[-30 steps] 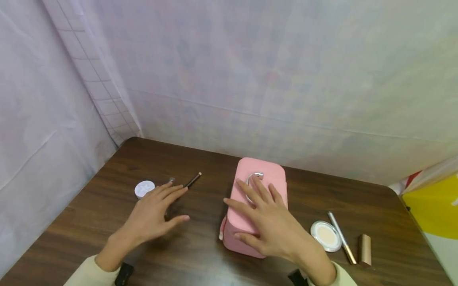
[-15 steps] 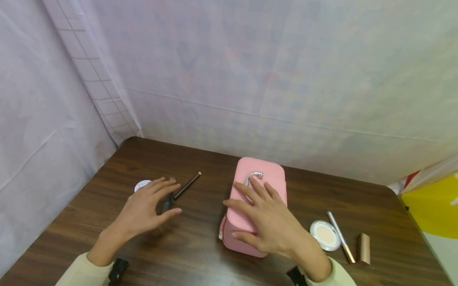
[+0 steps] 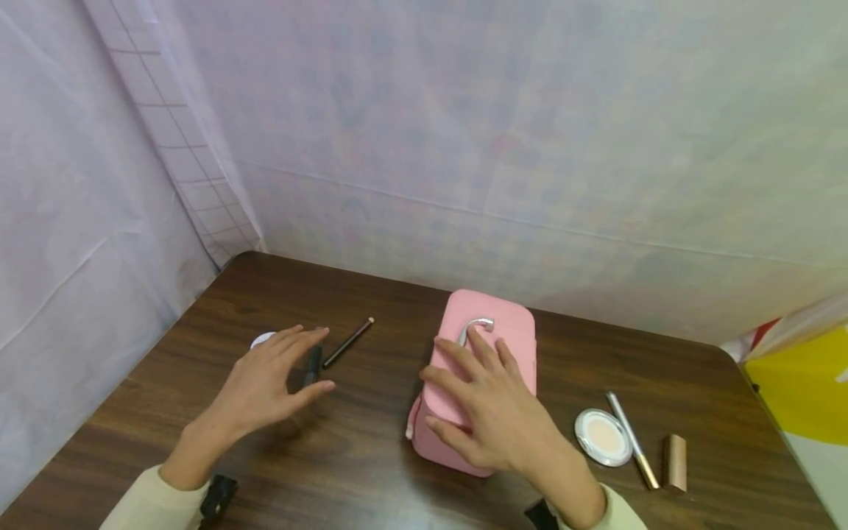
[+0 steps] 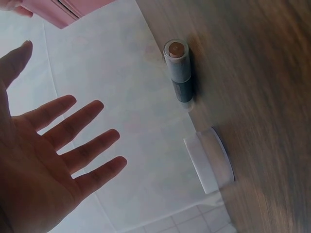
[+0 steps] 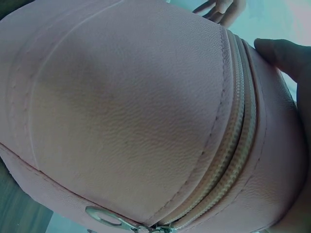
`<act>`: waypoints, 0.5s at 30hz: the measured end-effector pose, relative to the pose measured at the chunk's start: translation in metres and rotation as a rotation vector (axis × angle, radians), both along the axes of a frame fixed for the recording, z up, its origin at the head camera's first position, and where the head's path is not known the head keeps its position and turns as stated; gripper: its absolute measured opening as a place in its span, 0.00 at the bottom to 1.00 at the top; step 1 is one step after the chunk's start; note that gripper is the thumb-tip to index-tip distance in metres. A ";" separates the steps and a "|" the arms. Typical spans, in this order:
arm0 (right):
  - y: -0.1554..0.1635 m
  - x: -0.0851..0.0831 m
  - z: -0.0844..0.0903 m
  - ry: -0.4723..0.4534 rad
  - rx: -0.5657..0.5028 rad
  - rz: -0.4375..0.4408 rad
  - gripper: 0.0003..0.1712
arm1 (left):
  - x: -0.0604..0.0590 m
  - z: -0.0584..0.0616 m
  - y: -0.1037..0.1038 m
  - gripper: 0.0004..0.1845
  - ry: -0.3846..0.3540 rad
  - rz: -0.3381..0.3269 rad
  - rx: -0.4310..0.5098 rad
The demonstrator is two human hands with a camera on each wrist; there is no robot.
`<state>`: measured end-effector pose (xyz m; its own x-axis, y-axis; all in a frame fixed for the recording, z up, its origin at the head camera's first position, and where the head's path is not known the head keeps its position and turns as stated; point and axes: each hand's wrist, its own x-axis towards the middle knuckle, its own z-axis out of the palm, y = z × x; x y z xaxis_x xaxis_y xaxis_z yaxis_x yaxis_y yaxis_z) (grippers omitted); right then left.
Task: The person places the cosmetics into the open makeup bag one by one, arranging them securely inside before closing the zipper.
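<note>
My left hand [image 3: 268,379] hovers palm down with spread, straight fingers over the left part of the brown table [image 3: 371,471] and holds nothing. Just off its fingertips lies a dark lipstick-like stick [image 3: 311,367], which in the left wrist view [image 4: 179,73] shows an uncapped tan tip. A small white jar [image 3: 262,338] peeks out behind the fingers and shows whole from the wrist [image 4: 212,165]. My right hand [image 3: 483,397] rests flat on top of a zipped pink cosmetic case [image 3: 493,324], fingertips by its silver handle [image 3: 475,325]. The case [image 5: 126,111] fills the right wrist view.
A thin dark brush [image 3: 348,342] lies between the stick and the case. Right of the case are a round white compact [image 3: 602,436], a silver-gold pen [image 3: 632,440] and a gold tube [image 3: 674,461]. Pale sheeting backs the table; something yellow [image 3: 804,383] stands at far right.
My left hand has drawn back toward the left, uncovering the dark stick and hiding more of the white jar. The pink case has shifted slightly right under my right hand.
</note>
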<state>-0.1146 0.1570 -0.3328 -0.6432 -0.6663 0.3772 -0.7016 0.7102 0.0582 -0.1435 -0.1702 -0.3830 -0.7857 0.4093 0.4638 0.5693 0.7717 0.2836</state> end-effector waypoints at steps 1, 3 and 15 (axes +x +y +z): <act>0.000 0.000 0.000 0.003 -0.010 0.002 0.29 | 0.000 0.000 0.000 0.38 0.000 0.000 0.000; 0.001 0.000 0.000 0.009 -0.039 0.009 0.28 | 0.000 -0.001 0.000 0.38 0.004 0.000 -0.003; 0.011 0.004 0.002 0.059 -0.389 0.103 0.27 | 0.001 0.001 -0.004 0.38 -0.026 0.034 -0.026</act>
<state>-0.1107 0.1680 -0.3309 -0.5502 -0.5261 0.6484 -0.7737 0.6133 -0.1590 -0.1429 -0.1744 -0.3825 -0.8111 0.3938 0.4324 0.5355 0.7974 0.2782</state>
